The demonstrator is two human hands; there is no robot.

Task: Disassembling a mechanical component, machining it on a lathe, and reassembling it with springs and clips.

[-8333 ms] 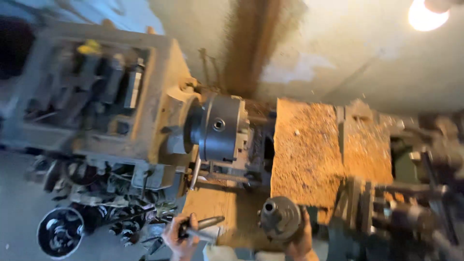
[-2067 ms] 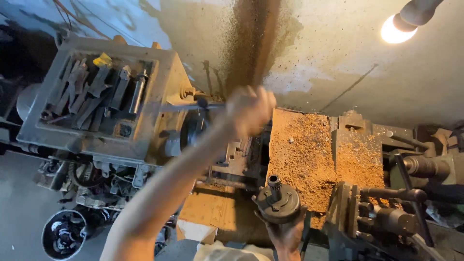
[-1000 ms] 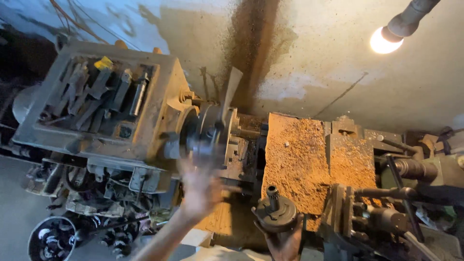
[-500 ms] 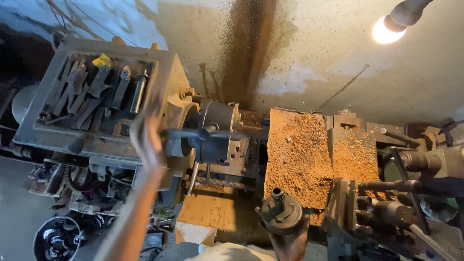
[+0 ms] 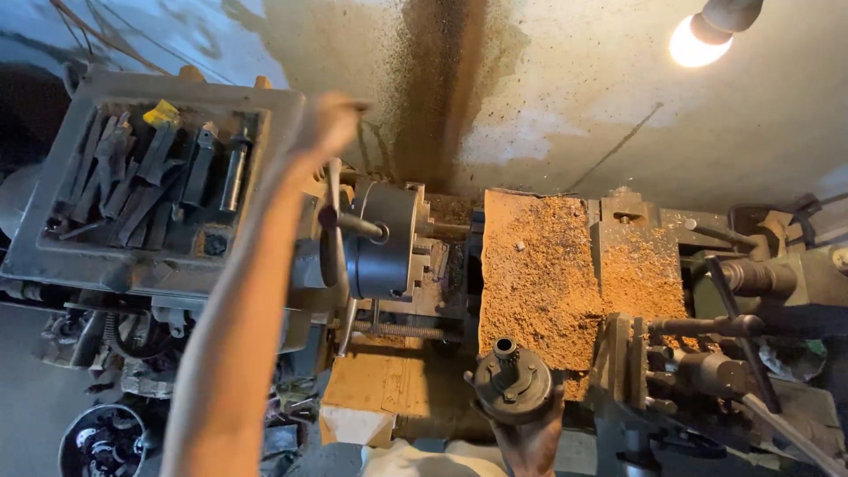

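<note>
I look down on an old lathe. Its round steel chuck (image 5: 389,243) has a T-shaped chuck key (image 5: 336,221) stuck in its side. My left hand (image 5: 329,124) is blurred, with the fingers closed around the upper end of the key's crossbar, and the forearm runs up from the lower left. At the bottom edge my right hand (image 5: 530,440) holds a round dark metal part (image 5: 514,385) from below, with a short stub on top. This part is in front of the carriage (image 5: 539,274), which is covered in brown chips.
A tray (image 5: 53,238) on the headstock holds several cutting tools and wrenches. The tool post and handles (image 5: 707,327) stand at the right. A lit lamp (image 5: 698,40) hangs at the top right. A bucket of scrap (image 5: 102,442) stands on the floor at the lower left.
My left hand has swung from left of the chuck up to the top end of the chuck key. The right hand with the round part has stayed low in front of the carriage.
</note>
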